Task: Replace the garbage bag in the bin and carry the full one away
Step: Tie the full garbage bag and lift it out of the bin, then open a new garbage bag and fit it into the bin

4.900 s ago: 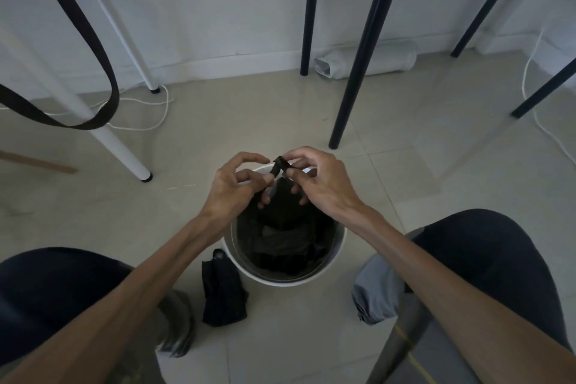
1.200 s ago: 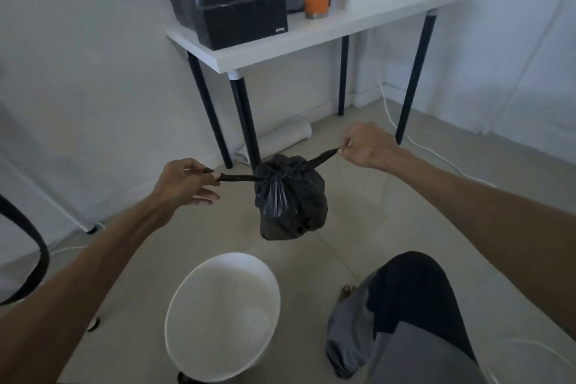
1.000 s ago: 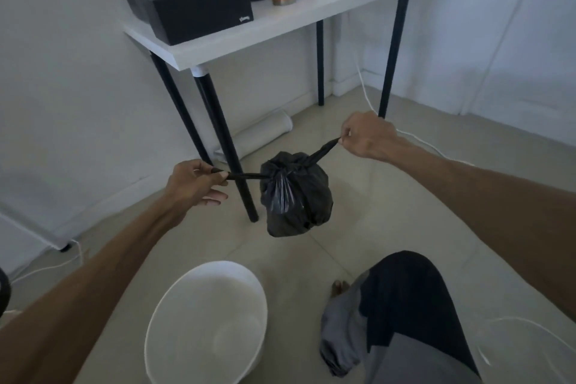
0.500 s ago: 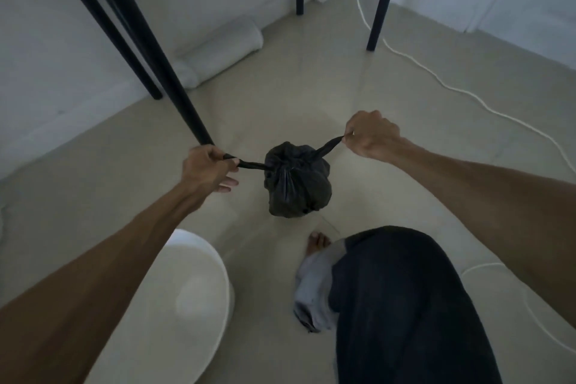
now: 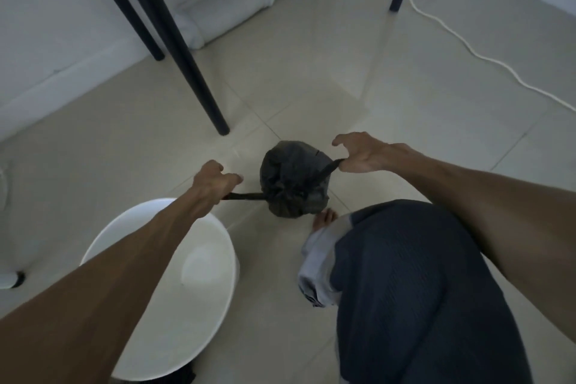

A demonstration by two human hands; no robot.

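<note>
Currently: one small tied black plastic garbage bag, on or just above the tiled floor, between my hands. Left hand: closed on the bag's left tie strip. Right hand: fingers spread, thumb side pinching the right strip. Strips run left-right; bag lies inward of both grips, equally near each. Round white plastic bin: unlined, near left, beside bag.

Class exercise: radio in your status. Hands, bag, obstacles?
Left hand, right hand gripping tie ends. Knotted black plastic garbage bag down by floor. Round white bin unlined.
</note>
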